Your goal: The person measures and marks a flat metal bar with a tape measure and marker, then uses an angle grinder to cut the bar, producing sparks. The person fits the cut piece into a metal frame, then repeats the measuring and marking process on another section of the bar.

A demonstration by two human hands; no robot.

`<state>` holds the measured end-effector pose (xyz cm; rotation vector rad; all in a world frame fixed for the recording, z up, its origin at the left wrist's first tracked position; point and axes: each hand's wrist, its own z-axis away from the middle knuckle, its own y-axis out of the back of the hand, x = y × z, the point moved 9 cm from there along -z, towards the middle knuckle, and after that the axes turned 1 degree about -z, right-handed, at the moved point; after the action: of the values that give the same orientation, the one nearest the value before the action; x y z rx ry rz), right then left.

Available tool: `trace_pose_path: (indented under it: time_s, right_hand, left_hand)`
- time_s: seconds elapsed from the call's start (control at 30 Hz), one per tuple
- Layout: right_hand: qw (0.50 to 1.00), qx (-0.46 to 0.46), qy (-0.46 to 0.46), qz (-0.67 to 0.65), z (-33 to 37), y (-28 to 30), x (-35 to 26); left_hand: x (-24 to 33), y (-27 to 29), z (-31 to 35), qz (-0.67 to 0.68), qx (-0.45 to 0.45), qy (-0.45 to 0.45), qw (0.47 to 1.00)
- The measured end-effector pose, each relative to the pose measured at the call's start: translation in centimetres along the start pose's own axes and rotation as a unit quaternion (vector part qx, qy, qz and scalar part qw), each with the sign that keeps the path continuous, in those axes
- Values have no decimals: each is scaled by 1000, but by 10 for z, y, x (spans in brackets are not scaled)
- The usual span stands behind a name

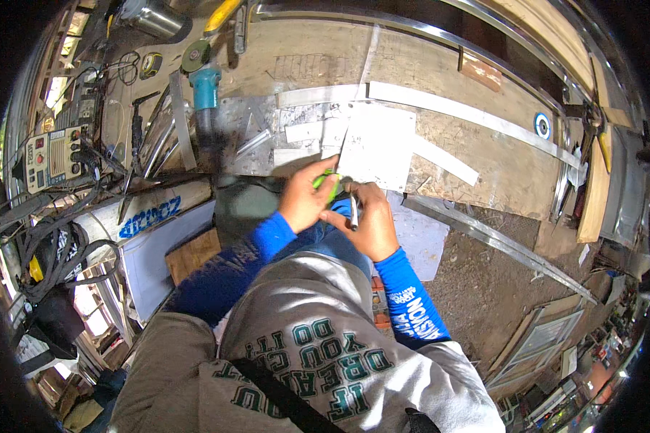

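Both my hands are close together at the bench's front edge. My left hand [305,193] is closed around a bright green-handled tool [327,187]; a thin dark shaft seems to run up from it, but its exact kind does not show. In my right hand [373,220] is a slim pen-like tool [354,213], silver with dark ends, pointing down toward my body. Just beyond the hands lies a white rectangular plate [380,137] on the workbench [303,61]. Pale flat strips [314,131] lie left of the plate, and another strip [448,160] sticks out to its right.
A teal angle grinder [206,86] and a yellow tape measure [151,65] lie at the back left. A long flat bar [469,119] crosses the bench. At left stands a control box [55,159] with cables. A metal channel [502,242] slants down right.
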<state>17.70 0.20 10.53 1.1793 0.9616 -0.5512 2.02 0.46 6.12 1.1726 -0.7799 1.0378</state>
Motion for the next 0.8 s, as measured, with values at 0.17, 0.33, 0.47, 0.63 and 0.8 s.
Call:
trace_pose_path:
  time_s: [0.17,0.33,0.47,0.63,0.8]
  right_hand:
    - [998,58,5,7,-6,66,44]
    - [975,149,5,163,-32,133,92]
    - [954,140,6,266,-50,130,130]
    - [933,101,63,341,-55,129,153]
    - [921,107,36,374,-56,167,171]
  left_hand:
    - [11,32,-48,-441,-160,-142,872]
    - [8,70,-88,-413,-114,-187,884]
    - [-1,90,-86,-441,-112,-157,876]
    - [-18,98,-78,-442,-118,-159,875]
    - [-29,95,-79,-467,-127,-141,864]
